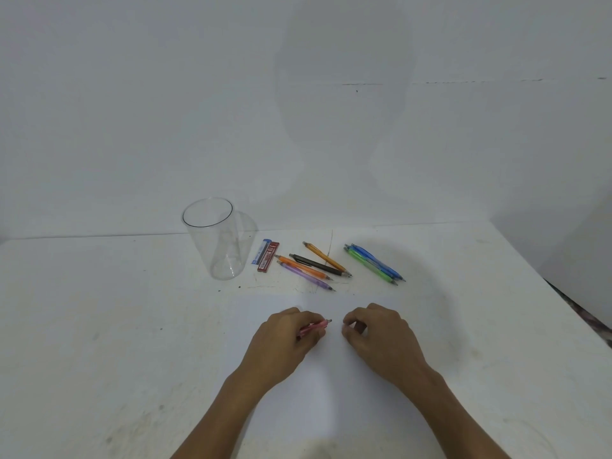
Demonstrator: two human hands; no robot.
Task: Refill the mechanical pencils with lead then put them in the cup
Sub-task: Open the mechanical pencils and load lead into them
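My left hand [287, 336] grips a pink mechanical pencil [314, 327] low over the table, its grey end pointing right. My right hand [376, 329] hovers just right of that end with thumb and fingers pinched together; whatever it pinches is too small to see. A clear plastic cup [215, 240] stands upright at the back left. Beside it lie a red lead case [269, 257] and a blue lead case [260, 253]. Further right lie orange [303, 267], purple [306, 276], black [318, 265] and yellow-orange [326, 257] pencils, then a green [369, 265] and blue pencils [377, 261].
The white table [132, 326] meets a white wall at the back. Its right edge runs diagonally at the far right, with patterned floor [586, 313] beyond. A sheet of white paper [331, 376] lies under my hands.
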